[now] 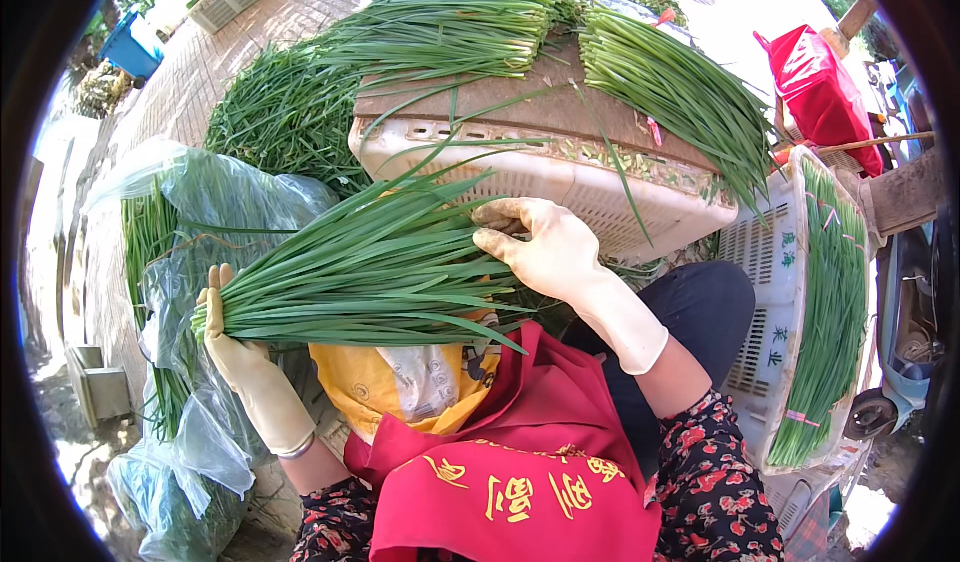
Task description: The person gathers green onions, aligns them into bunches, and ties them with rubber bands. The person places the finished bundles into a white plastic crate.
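Observation:
My left hand [217, 318], in a cream rubber glove, is closed around the pale stem ends of a bunch of garlic chives [360, 277]. The green leaves fan out to the right across my lap. My right hand [525, 235], gloved too, touches or lightly pinches leaf tips at the bunch's right end; its fingers are bent, and whether they grip is unclear. Ahead, a wooden board [465, 104] on an upturned white plastic crate [600, 202] carries a large pile of chives [465, 29] and a second bundle [667, 89] at the right.
Loose greens [285, 111] lie heaped beyond the crate's left side. Clear plastic bags [225, 202] with chives stand at the left. A white crate [757, 307] of banded bunches is at the right. A yellow bag [420, 382] and a red apron [517, 472] cover my lap.

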